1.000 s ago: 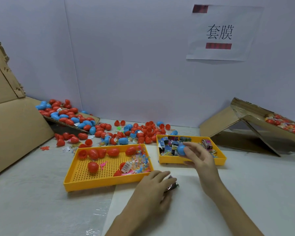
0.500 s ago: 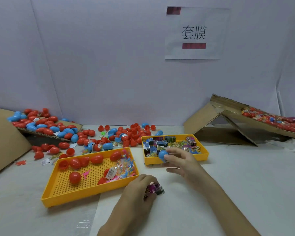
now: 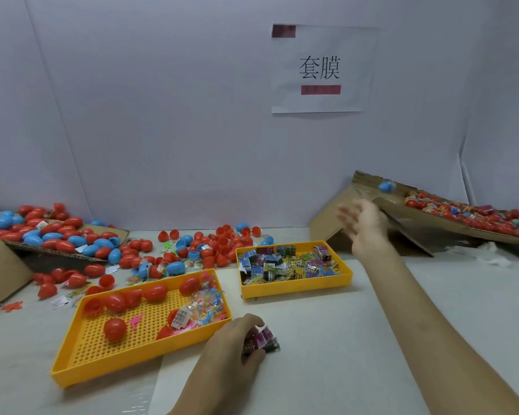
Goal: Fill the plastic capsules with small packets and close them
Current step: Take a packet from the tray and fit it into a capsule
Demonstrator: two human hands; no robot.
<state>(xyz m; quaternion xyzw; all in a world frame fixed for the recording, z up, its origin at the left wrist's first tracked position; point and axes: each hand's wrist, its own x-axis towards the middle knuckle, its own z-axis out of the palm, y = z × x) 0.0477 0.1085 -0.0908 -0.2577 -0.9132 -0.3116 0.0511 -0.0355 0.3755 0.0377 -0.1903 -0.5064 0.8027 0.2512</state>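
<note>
The blue capsule (image 3: 386, 186) shows as a blurred spot at the upper end of the cardboard ramp (image 3: 402, 212) on your right; whether it touches the cardboard or is just above it cannot be told. Your right hand (image 3: 363, 226) is raised just below and to the left of it, fingers spread and holding nothing, clear of the capsule and motion-blurred. Lower down the ramp lies a heap of closed capsules (image 3: 468, 214), mostly red. Your left hand (image 3: 231, 342) rests on the white surface (image 3: 372, 339) close to you, its fingers curled round a few shiny packets (image 3: 265, 341) that stick out on the right side of the grip. Beyond that hand sits the small yellow tray (image 3: 294, 290), filled with loose packets (image 3: 288, 263) in mixed colours. Just to its left stands the perforated yellow tray (image 3: 102, 351), which holds several red capsule pieces (image 3: 114, 328) and a pile of clear toy bags (image 3: 204, 304) along its right side. Behind both trays, scattered red and blue capsules (image 3: 210, 244) lie on the surface, and more of them cover a cardboard sheet (image 3: 69, 253) at the far left. A paper sign (image 3: 321, 70) hangs on the wall above.
</note>
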